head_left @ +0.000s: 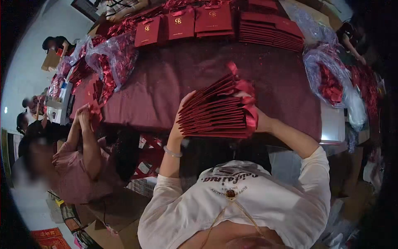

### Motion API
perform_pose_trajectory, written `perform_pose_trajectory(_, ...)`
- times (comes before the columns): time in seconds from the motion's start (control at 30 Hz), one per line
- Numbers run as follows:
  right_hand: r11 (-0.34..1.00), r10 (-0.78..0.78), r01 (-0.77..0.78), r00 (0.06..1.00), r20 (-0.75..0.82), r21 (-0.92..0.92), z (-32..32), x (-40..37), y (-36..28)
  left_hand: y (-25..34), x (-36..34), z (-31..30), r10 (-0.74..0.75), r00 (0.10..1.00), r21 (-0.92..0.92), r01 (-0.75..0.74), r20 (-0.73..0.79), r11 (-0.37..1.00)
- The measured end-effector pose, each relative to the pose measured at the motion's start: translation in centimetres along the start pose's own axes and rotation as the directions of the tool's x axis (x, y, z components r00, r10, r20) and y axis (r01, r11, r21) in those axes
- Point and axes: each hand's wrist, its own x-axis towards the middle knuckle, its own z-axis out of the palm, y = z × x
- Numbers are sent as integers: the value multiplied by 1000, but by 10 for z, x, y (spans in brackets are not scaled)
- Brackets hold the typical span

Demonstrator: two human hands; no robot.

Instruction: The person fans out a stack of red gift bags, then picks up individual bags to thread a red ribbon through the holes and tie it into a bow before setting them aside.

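Both my hands hold a fanned stack of flat dark red folders (215,110) with ribbon ties, just above the near edge of a table covered in dark red cloth (166,79). My left hand (179,121) grips the stack's left end, thumb up along its side. My right hand (258,118) holds the right end, mostly hidden behind the red ribbons (248,99). A bracelet sits on my left wrist.
More red folders stand and lie stacked at the far side (269,29). Clear bags of red ribbons (114,58) (327,79) sit left and right. A person in pink (78,166) works at my left; other people are further off.
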Motion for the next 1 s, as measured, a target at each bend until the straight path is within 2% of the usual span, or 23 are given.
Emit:
perform_pose_trajectory(0.03, 781, -300, 270, 953, 41, -563, 1, -1, -5, -4, 1, -2, 90, 994, 29, -92, 60, 995)
perform_pose_trajectory(0.07, 220, -493, 392, 835, 245, -893, 7, 0, -13, -1, 2, 2, 147, 981, 248, -176, 129, 953)
perform_pose_trajectory(0.1, 673, -372, 239, 927, -41, -700, 3, -3, 11, -2, 2, 6, 141, 982, 242, -167, 124, 956)
perform_pose_trajectory(0.17, 888, -308, 128, 879, -365, -442, 22, -9, 23, -4, 4, 10, 187, 982, 292, -181, 7, 939)
perform_pose_trajectory(0.2, 845, -535, 519, 814, -225, -131, 52, -6, 0, -7, 3, 2, 156, 988, 152, -153, -7, 976)
perform_pose_trajectory(0.23, 651, -595, 333, 782, -185, -682, 48, -10, 1, -9, 3, -5, 147, 989, 151, -145, -4, 978)
perform_pose_trajectory(0.27, 210, -621, 22, 776, -116, -977, 43, -14, 1, -10, 3, -8, 139, 990, 134, -138, 2, 981)
perform_pose_trajectory(0.3, 211, -621, 15, 774, -122, -977, 38, -13, 6, -12, 4, -9, 132, 991, 116, -133, 9, 984)
perform_pose_trajectory(0.33, 577, -525, 94, 803, -280, -811, 30, -10, 18, -15, 2, -9, 64, 996, 27, -63, -59, 998)
perform_pose_trajectory(0.37, 850, -376, 148, 843, -386, -505, 25, -8, 27, -15, -1, -14, 64, 998, 39, -64, 7, 997)
perform_pose_trajectory(0.4, 853, -374, 146, 840, -392, -501, 16, -18, 31, -12, -4, -16, 61, 995, 53, -65, 73, 996)
perform_pose_trajectory(0.47, 568, -464, 105, 860, -212, -816, -6, -46, 37, -10, -7, -9, 88, 996, 359, -88, 16, 929)
perform_pose_trajectory(0.5, 656, -396, 220, 915, -82, -722, 20, -38, -17, -9, -7, -8, 88, 996, 530, -62, -23, 846)
perform_pose_trajectory(0.53, 375, -359, 77, 931, -68, -924, 15, -41, -16, -30, -10, -45, -86, 991, -93, 76, -106, 993)
perform_pose_trajectory(0.57, 32, -316, -61, 946, -68, -998, 7, -48, -16, -26, -9, -39, -88, 990, -97, 77, -108, 992)
perform_pose_trajectory(0.6, -207, -327, -47, 945, 24, -977, 4, -49, -24, -18, -7, -25, -89, 987, -45, 84, -132, 995)
perform_pose_trajectory(0.67, 36, 21, -416, 909, -416, -909, 21, -52, -65, -15, -6, -17, -5, 998, 168, 17, -68, 986)
perform_pose_trajectory(0.7, -66, -330, -204, 928, -171, -977, 8, -59, -64, -11, -5, -12, 25, 999, 232, -17, -31, 973)
perform_pose_trajectory(0.77, -3, 1, -377, 926, -377, -926, 1, -82, -103, -1, 0, -2, 11, 1000, 401, 1, -27, 916)
perform_pose_trajectory(0.8, 217, -28, -369, 923, -384, -904, 0, -83, -120, 2, 2, 4, 12, 999, 393, 4, -39, 919)
perform_pose_trajectory(0.87, 353, -329, -260, 865, -380, -899, 17, -63, -137, 3, 5, 12, 124, 989, 432, -146, 80, 890)
perform_pose_trajectory(0.9, 252, -446, -146, 860, -248, -957, 17, -51, -140, -1, 6, 8, 120, 991, 428, -136, 64, 894)
perform_pose_trajectory(1.0, 160, -385, 199, 915, 124, -967, 12, -18, -136, -3, 9, 5, 186, 978, 453, -210, 98, 866)
